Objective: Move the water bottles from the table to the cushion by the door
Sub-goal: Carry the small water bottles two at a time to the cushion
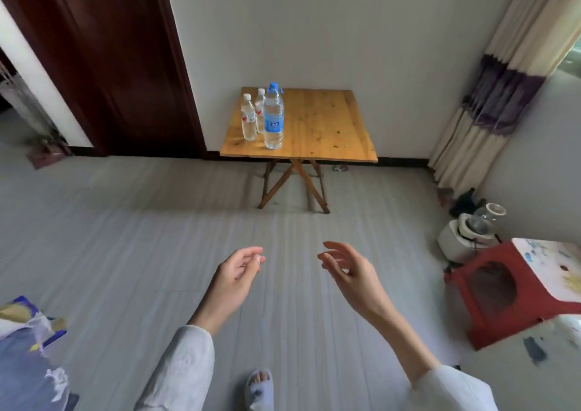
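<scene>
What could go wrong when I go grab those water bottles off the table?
1. The three bottles stand bunched at the table's front left corner; lifting the big blue-label bottle could knock over the small bottle beside it or the one behind.
2. The folding table stands on thin crossed legs, so a bump might wobble it.
3. Both hands, left and right, are empty, but three bottles may not fit in one trip.

Grey striped floor (pixel 141 222); white far wall (pixel 314 33); dark wooden door (pixel 110 65) far left; striped curtain (pixel 503 80) right; red stool (pixel 503 291) near right.
</scene>
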### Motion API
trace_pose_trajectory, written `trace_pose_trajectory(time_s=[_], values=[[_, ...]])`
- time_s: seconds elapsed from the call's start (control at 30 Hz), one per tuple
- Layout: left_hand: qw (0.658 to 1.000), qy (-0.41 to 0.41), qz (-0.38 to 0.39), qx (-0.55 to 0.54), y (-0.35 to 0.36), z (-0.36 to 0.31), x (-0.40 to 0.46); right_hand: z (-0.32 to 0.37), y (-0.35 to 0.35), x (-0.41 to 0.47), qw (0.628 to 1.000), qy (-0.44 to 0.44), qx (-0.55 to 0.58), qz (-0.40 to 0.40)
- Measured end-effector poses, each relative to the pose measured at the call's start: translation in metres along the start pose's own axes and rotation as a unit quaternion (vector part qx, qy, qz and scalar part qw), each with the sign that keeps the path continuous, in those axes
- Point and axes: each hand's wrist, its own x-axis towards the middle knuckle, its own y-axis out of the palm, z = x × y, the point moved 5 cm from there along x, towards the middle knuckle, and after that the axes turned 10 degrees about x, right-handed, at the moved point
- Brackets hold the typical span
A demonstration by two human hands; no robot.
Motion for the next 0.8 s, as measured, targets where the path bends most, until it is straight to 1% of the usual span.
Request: trace_pose_trajectory(time_s=[0.17, 0.3, 0.57, 0.8], values=[[0.999, 0.029, 0.011, 0.011, -0.04, -0.011, 0.132, 0.012, 0.025, 0.127, 1.0, -0.006, 0.013, -0.02], [0.999, 0.041, 0.009, 0.006, -0.072, -0.023, 0.227, 0.032, 0.048, 0.216, 1.0, -0.011, 0.009, -0.014], [0.998, 0.043, 0.039, 0.02, -0.088, -0.026, 0.38, 0.048, 0.058, 0.375, 1.0, -0.02, -0.001, -0.021], [0.999, 0.027, 0.008, 0.029, -0.107, -0.031, 0.519, 0.047, 0.07, 0.528, 0.999, -0.026, 0.019, 0.011]])
